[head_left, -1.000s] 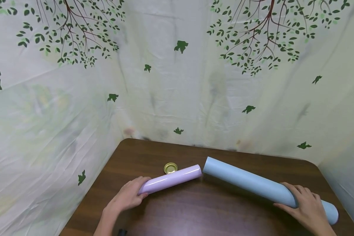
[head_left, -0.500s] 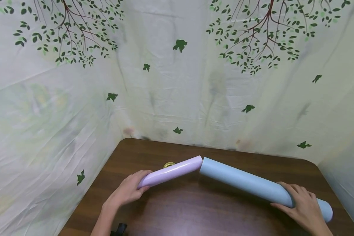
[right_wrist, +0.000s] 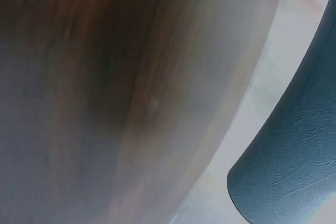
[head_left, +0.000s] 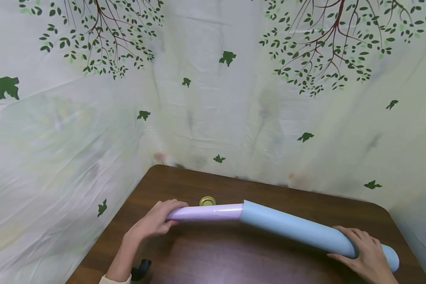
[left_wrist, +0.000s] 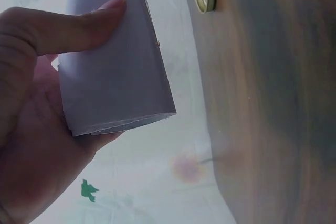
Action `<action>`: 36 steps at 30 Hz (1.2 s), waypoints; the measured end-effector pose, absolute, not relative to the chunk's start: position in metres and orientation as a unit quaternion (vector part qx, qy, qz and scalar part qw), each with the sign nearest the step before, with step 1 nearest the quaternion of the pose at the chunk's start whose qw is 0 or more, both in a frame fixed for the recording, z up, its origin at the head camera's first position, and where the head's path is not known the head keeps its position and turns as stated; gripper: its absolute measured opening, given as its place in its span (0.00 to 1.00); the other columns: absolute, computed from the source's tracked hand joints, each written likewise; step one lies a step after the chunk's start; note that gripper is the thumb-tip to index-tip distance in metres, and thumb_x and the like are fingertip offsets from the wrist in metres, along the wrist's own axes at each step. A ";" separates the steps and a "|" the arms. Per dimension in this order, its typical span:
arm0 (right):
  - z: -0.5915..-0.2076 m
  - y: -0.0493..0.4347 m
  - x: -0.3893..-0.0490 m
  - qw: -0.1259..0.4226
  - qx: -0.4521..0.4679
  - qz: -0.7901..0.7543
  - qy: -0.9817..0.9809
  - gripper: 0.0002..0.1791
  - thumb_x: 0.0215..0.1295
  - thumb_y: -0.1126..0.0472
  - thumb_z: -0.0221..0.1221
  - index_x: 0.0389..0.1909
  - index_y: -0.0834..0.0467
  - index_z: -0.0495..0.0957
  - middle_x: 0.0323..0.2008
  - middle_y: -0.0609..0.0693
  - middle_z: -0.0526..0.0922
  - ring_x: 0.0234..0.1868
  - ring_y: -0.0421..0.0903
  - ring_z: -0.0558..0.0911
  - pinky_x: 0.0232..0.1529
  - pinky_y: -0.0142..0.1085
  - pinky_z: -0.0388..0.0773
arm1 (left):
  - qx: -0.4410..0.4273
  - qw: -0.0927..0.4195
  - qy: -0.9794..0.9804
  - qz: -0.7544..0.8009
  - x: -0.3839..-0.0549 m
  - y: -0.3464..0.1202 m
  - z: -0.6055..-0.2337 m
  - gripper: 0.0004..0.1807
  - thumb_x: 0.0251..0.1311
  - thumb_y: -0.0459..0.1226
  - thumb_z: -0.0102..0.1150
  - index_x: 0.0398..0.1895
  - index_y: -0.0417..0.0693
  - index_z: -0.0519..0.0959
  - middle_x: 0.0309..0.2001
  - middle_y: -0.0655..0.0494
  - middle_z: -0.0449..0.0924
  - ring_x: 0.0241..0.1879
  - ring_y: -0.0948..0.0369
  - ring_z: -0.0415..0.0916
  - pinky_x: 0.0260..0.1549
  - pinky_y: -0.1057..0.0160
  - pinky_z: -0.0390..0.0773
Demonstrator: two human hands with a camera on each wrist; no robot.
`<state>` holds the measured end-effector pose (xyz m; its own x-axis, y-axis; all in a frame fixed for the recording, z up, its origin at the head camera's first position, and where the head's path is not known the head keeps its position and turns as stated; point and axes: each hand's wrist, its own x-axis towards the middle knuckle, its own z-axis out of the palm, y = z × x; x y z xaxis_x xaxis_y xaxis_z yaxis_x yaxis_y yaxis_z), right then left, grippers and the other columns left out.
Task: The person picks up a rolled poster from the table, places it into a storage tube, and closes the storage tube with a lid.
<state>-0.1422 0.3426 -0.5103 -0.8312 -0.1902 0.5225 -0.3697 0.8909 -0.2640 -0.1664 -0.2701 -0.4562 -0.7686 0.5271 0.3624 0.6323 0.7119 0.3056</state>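
In the head view my left hand (head_left: 159, 219) grips the left end of a lilac paper tube (head_left: 209, 213), thumb along its near side. The tube's open end with a thin paper edge shows in the left wrist view, under the thumb (left_wrist: 100, 24). My right hand (head_left: 365, 250) holds a wider light blue tube (head_left: 291, 228) near its right end. At the middle, the lilac tube's right end meets the blue tube's left mouth and its tip is hidden there. In the right wrist view only the blue tube (right_wrist: 294, 140) shows, without the hand.
A gold jar lid (head_left: 207, 201) lies on the brown wooden table (head_left: 184, 181) just behind the lilac tube. A black object (head_left: 141, 270) is by the left wrist. White cloth (head_left: 198, 118) printed with leaves and branches hangs behind and at the sides.
The lilac tube's right end has come down and swung level, and now meets the blue tube's mouth, where a gap showed a second ago. The blue tube has shifted slightly left.
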 end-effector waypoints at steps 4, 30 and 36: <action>-0.513 0.341 -0.143 0.250 0.156 0.194 -0.936 0.50 0.26 0.42 0.85 0.59 0.48 0.81 0.46 0.53 0.84 0.46 0.49 0.74 0.41 0.59 0.67 | -0.327 0.135 -0.915 -0.196 -0.170 -0.265 -0.454 0.30 0.49 0.25 0.75 0.57 0.53 0.80 0.46 0.62 0.84 0.47 0.60 0.80 0.43 0.59 0.71; -0.500 0.324 -0.154 0.253 0.179 0.199 -0.930 0.48 0.24 0.43 0.86 0.56 0.49 0.83 0.46 0.52 0.84 0.47 0.53 0.75 0.45 0.53 0.62 | -0.302 0.244 -0.916 -0.097 -0.173 -0.226 -0.466 0.30 0.43 0.47 0.84 0.51 0.52 0.83 0.39 0.59 0.82 0.41 0.58 0.80 0.45 0.51 0.75; -0.500 0.324 -0.155 0.243 0.185 0.205 -0.930 0.48 0.26 0.43 0.85 0.58 0.45 0.82 0.47 0.53 0.84 0.47 0.54 0.75 0.46 0.52 0.62 | -0.293 0.237 -0.921 -0.100 -0.175 -0.225 -0.467 0.29 0.44 0.45 0.84 0.52 0.53 0.84 0.39 0.59 0.82 0.41 0.58 0.80 0.40 0.56 0.74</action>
<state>-0.1548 0.3235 -0.5004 -0.8137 -0.2444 0.5274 -0.4436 0.8475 -0.2917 -0.1746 -0.2246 -0.4667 -0.7155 0.4924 0.4956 0.5874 0.8081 0.0451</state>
